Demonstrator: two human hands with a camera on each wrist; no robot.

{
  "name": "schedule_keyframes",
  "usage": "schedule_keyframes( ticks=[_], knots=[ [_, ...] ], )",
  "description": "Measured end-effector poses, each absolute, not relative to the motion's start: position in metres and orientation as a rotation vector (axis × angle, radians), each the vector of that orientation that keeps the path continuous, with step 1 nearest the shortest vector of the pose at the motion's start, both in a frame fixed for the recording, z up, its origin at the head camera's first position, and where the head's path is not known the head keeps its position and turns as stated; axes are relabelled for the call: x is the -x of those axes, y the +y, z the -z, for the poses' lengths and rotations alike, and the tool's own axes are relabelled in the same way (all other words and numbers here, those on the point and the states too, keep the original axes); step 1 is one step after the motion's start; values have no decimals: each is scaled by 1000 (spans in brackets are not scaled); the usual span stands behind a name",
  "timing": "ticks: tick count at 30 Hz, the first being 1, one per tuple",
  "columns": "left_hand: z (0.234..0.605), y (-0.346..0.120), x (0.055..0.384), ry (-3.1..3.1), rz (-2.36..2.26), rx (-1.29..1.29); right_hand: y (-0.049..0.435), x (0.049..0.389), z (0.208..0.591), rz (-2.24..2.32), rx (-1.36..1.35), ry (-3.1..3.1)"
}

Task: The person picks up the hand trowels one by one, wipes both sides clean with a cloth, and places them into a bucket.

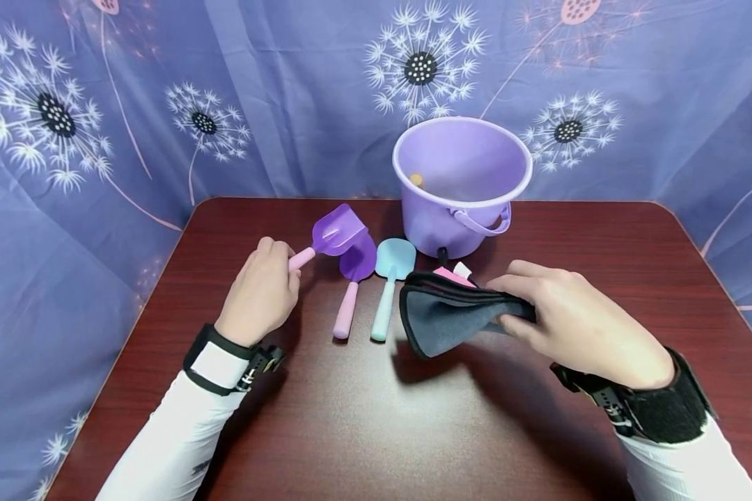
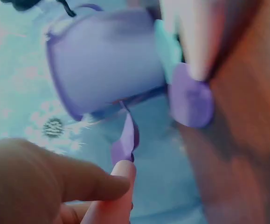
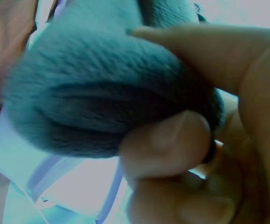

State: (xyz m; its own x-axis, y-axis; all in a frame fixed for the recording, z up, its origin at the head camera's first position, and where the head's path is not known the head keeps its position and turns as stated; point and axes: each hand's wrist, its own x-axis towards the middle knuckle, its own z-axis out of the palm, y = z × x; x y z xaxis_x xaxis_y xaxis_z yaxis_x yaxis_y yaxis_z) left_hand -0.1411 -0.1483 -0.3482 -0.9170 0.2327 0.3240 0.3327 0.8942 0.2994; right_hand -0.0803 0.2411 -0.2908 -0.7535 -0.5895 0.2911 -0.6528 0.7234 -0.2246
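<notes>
My left hand (image 1: 260,292) grips the pink handle of a toy shovel (image 1: 340,231), its purple blade raised over another purple blade. That second shovel (image 1: 346,311), also pink-handled, lies on the table beside a light blue toy shovel (image 1: 384,306). With thumb and fingers, my right hand (image 1: 570,320) pinches a folded grey cloth (image 1: 445,323) edged in black, held above the table. The right wrist view shows the fuzzy cloth (image 3: 88,60) bunched between the fingertips. A pink patch (image 1: 454,276) and a white tag (image 1: 462,271) show behind the cloth; whether they belong to it I cannot tell.
A lilac bucket (image 1: 432,226) stands upright at the table's back edge, its handle hanging down in front. Inside it a small tan thing (image 1: 416,180) shows. Behind the dark red wooden table (image 1: 326,417) hangs a blue curtain (image 1: 301,104) with dandelion prints.
</notes>
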Motion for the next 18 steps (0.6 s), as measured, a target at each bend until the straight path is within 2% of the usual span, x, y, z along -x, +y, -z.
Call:
schedule_keyframes(
  ticks=[8,18],
  knots=[
    [324,-131,120,-2659,546,584,232,79,281,-591,-943,-2513],
    [311,-98,93,-2466,549,823,209,71,269,-755,-941,-2300]
  ],
)
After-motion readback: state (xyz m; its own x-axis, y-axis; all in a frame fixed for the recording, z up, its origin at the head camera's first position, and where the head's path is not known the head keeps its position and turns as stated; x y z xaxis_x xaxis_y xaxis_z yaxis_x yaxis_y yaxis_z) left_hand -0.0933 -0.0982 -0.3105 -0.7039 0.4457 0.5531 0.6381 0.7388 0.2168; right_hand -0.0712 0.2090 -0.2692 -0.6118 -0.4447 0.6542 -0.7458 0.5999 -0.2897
